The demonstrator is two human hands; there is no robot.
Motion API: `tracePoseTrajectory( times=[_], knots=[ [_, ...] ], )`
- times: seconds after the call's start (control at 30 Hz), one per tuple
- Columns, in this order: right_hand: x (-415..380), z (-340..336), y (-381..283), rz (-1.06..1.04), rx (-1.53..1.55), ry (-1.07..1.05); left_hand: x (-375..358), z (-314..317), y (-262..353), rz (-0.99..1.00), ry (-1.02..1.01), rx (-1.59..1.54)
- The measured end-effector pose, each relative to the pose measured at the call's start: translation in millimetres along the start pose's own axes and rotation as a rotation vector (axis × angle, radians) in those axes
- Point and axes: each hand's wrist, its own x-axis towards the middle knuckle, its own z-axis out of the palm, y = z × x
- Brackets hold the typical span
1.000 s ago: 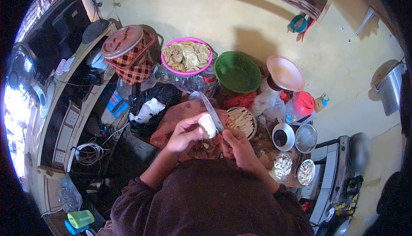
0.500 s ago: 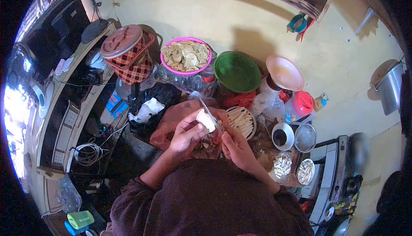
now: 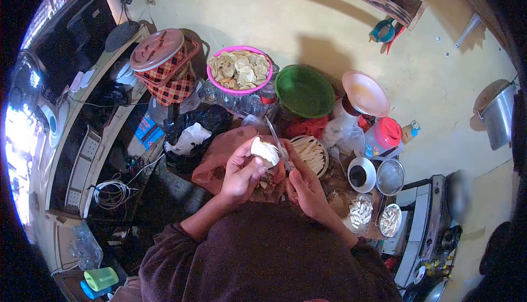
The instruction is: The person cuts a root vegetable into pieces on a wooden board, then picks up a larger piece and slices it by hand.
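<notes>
My left hand (image 3: 240,171) grips a pale peeled tuber piece (image 3: 264,150) in front of my chest. My right hand (image 3: 306,188) holds a knife (image 3: 276,140) whose blade points up and away, lying against the right side of the tuber. Just beyond the hands a small round basket (image 3: 310,155) holds pale cut strips. A reddish plastic bag (image 3: 222,154) lies under my hands with peelings on it.
A pink bowl of pale slices (image 3: 239,70), a green bowl (image 3: 304,91), a checked container with a lid (image 3: 164,63), a pink-lidded jar (image 3: 385,133), a dark cup (image 3: 362,174), a strainer (image 3: 391,177) and small dishes (image 3: 360,211) crowd the floor. A stove (image 3: 433,230) stands right, cables (image 3: 112,192) left.
The knife blade slid down along the tuber and came back up beside it. My left hand turned the tuber slightly and raised it a little.
</notes>
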Motion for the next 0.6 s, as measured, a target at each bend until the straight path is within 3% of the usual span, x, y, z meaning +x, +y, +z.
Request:
tracePoseTrajectory(
  times=[0.17,0.27,0.33,0.37,0.43,0.6],
  knots=[
    [2.6,1.6,9.1,-0.049,-0.064,0.038,-0.2,9.3,0.6,0.023,0.088,0.063],
    [6.7,0.8,13.2,-0.014,-0.047,0.022,0.1,4.3,2.6,0.042,0.025,0.128],
    [17.9,2.5,21.6,-0.458,-0.37,0.1,-2.0,5.4,0.5,0.086,0.014,0.191],
    [15.6,2.8,19.1,-0.457,-0.37,0.101,-3.2,5.6,-0.4,0.132,0.004,0.253],
    [8.6,3.4,11.5,-0.081,-0.167,0.016,-4.2,-0.4,-2.4,0.112,-0.002,0.223],
    [12.7,6.0,16.2,-0.009,-0.014,0.073,-2.8,-7.7,-6.7,0.109,-0.005,0.253]
  ],
)
